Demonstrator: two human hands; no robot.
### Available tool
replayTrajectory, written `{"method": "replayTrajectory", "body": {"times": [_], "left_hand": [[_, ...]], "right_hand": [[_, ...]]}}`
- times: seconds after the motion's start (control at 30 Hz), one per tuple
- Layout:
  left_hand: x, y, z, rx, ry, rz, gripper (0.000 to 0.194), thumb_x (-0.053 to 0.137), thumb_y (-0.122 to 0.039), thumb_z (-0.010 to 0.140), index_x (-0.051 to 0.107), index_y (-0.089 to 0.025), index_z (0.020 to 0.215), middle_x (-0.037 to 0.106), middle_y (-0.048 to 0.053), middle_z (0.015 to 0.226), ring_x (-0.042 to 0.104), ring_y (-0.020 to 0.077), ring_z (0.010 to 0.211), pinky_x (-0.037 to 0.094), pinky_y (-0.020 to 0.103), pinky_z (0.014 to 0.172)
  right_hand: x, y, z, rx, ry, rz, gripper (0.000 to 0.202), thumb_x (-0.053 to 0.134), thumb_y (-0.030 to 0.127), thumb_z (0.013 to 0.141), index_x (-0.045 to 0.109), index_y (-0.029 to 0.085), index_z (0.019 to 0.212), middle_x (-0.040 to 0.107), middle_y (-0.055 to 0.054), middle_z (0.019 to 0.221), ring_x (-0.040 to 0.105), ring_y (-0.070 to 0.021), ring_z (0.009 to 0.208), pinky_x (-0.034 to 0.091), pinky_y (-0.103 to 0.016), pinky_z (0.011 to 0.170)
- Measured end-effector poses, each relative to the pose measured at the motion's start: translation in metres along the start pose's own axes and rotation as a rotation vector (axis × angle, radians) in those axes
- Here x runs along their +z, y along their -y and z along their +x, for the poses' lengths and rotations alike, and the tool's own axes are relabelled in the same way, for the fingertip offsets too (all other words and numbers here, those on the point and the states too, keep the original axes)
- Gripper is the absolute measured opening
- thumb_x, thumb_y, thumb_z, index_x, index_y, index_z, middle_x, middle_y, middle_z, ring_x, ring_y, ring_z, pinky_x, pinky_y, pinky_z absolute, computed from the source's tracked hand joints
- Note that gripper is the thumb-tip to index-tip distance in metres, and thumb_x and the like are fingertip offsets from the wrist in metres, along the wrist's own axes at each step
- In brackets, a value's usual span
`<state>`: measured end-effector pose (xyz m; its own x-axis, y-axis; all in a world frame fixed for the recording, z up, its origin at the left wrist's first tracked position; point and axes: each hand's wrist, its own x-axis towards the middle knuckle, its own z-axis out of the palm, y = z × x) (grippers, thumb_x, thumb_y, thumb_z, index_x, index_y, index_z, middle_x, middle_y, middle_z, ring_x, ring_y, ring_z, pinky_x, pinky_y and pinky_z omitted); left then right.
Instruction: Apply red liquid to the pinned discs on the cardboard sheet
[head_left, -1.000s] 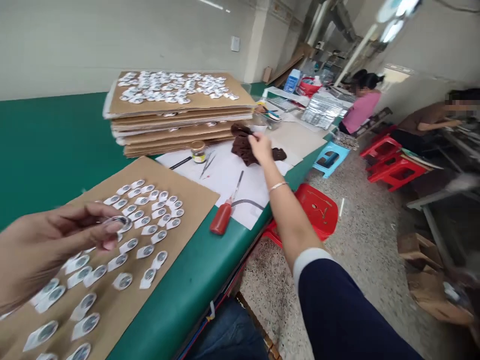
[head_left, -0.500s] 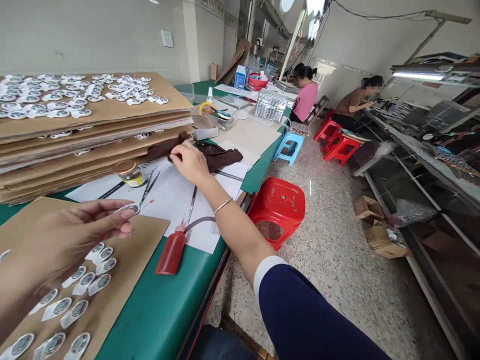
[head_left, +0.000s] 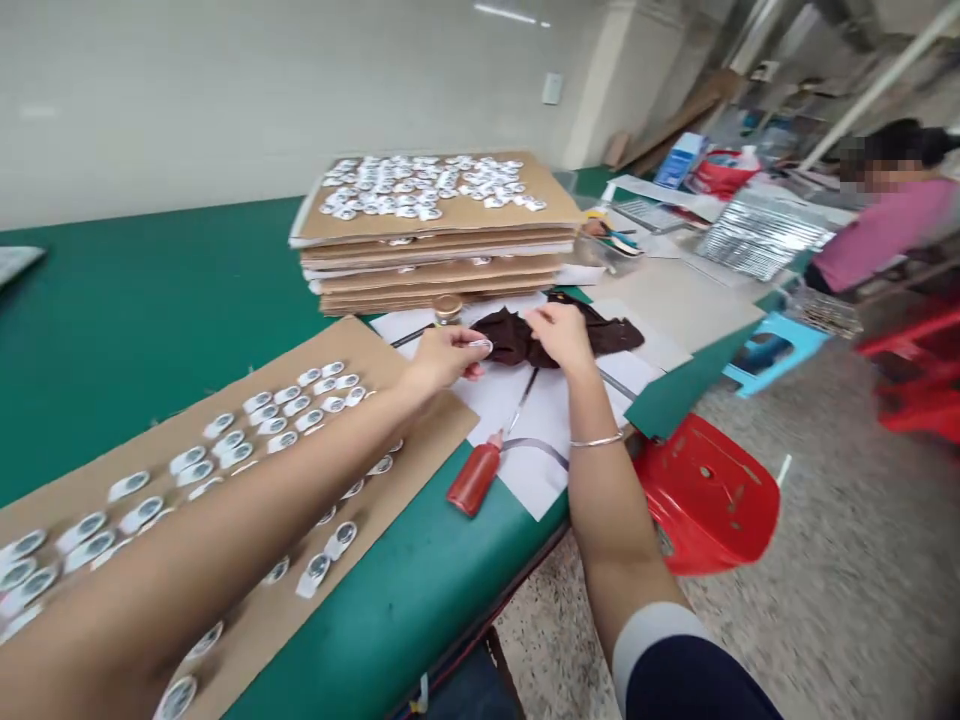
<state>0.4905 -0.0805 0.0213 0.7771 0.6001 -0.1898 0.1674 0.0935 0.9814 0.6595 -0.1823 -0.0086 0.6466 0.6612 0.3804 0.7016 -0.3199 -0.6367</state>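
Between thumb and fingers, my left hand (head_left: 442, 362) pinches a small round badge (head_left: 481, 346) with a white edge. My right hand (head_left: 561, 335) is closed on a dark brown cloth (head_left: 506, 337), which lies crumpled over printed white paper. Behind the left hand stands a small jar (head_left: 448, 310) with a brownish lid. Nearer me are a red squeeze bottle (head_left: 474, 480) lying on its side and a thin brush-like tool (head_left: 523, 400). Rows of similar badges with white tabs lie on a cardboard sheet (head_left: 442, 430) under my left forearm.
A stack of cardboard sheets (head_left: 442, 250) bearing many badges stands at the back of the green table (head_left: 180, 300). A red stool (head_left: 712, 500) is by the table edge at right, a blue stool (head_left: 772, 350) beyond it. A person in pink (head_left: 885, 235) sits further right.
The view has swung left, bringing more of the green table and badge sheet into sight. My left hand, still holding the badge, has come closer to the cloth and my right hand.
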Motion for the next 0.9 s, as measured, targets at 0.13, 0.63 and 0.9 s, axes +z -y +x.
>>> {"method": "replayTrajectory", "body": {"times": [0.13, 0.63, 0.9], "left_hand": [[-0.009, 0.006, 0.004, -0.016, -0.059, -0.030, 0.009, 0.067, -0.005, 0.072, 0.060, -0.008, 0.076, 0.057, -0.002, 0.050, 0.053, 0.0073, 0.039, 0.044, 0.018, 0.041], [-0.024, 0.031, 0.015, -0.012, -0.047, -0.067, 0.012, 0.067, -0.003, 0.073, 0.058, -0.009, 0.078, 0.059, 0.000, 0.049, 0.057, 0.0092, 0.043, 0.048, 0.020, 0.046], [-0.020, 0.033, 0.014, 0.065, -0.142, 0.004, 0.014, 0.065, 0.000, 0.072, 0.056, -0.010, 0.073, 0.057, -0.003, 0.050, 0.057, 0.0084, 0.043, 0.048, 0.019, 0.046]], "right_hand": [[0.011, 0.007, 0.002, -0.044, -0.148, 0.009, 0.031, 0.042, 0.034, 0.086, 0.063, 0.014, 0.097, 0.065, -0.009, 0.089, 0.058, -0.0178, 0.074, 0.045, -0.032, 0.078], [0.050, 0.016, -0.002, -0.056, 0.019, -0.188, 0.034, 0.052, 0.027, 0.080, 0.059, 0.014, 0.111, 0.056, -0.017, 0.112, 0.051, -0.0281, 0.102, 0.040, -0.043, 0.088], [0.051, 0.022, -0.006, -0.139, 0.059, -0.055, 0.019, 0.049, 0.021, 0.080, 0.066, 0.018, 0.088, 0.063, -0.009, 0.094, 0.053, -0.0239, 0.096, 0.038, -0.040, 0.091]]}}
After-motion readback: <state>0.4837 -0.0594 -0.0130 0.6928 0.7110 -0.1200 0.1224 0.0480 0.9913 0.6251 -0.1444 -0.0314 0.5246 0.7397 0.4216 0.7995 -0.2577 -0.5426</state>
